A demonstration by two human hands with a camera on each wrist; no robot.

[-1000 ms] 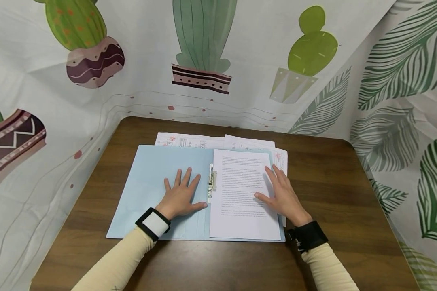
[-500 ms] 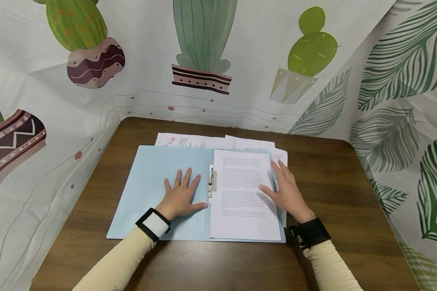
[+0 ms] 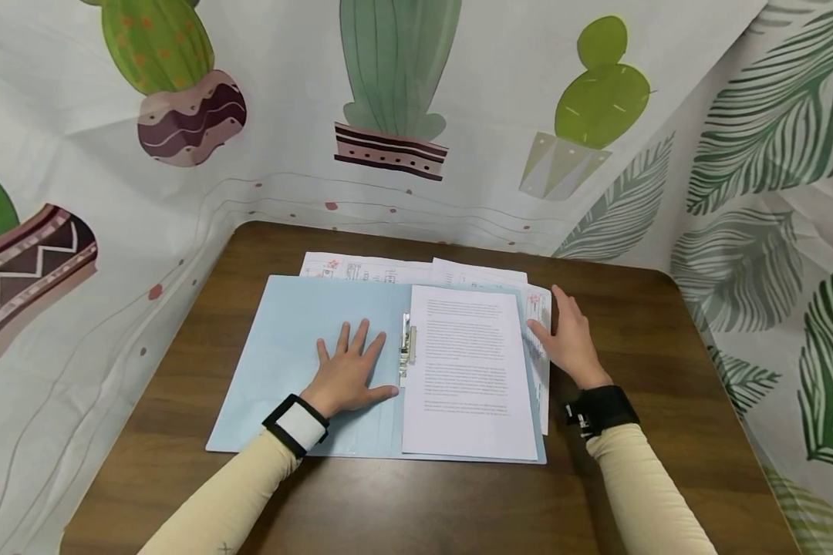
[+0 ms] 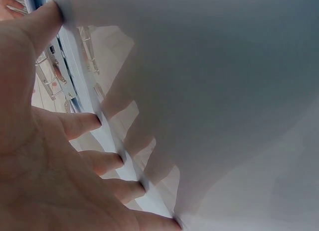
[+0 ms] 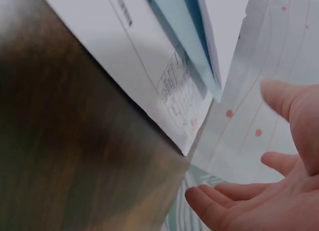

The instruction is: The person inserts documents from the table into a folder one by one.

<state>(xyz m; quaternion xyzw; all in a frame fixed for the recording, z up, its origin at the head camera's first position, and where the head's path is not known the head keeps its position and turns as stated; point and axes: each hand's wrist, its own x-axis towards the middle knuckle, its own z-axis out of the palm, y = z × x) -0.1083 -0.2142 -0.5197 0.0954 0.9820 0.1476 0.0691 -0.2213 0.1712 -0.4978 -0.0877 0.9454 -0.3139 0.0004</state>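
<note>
A light blue folder (image 3: 319, 308) lies spread flat on the table, its metal clip (image 3: 408, 345) along the spine. Printed sheets (image 3: 468, 432) cover its right half. My left hand (image 3: 347, 375) rests on the bare left cover with fingers spread; in the left wrist view its fingertips (image 4: 112, 161) touch the cover's glossy surface. Beyond the folder's right edge, my right hand (image 3: 575, 339) is by the loose papers (image 3: 537, 308) that stick out from under the folder. In the right wrist view the right hand (image 5: 269, 176) has its thumb apart from the fingers and holds nothing.
More loose papers (image 3: 368, 268) with red marks show behind the folder's top edge. The brown wooden table (image 3: 639, 331) extends to both sides and in front. A white cloth with cactus and leaf prints (image 3: 500, 100) hangs behind and beside the table.
My right hand has moved right, from over the printed sheets to the loose papers' right edge. My left hand stays in place on the cover. The head view has shifted slightly.
</note>
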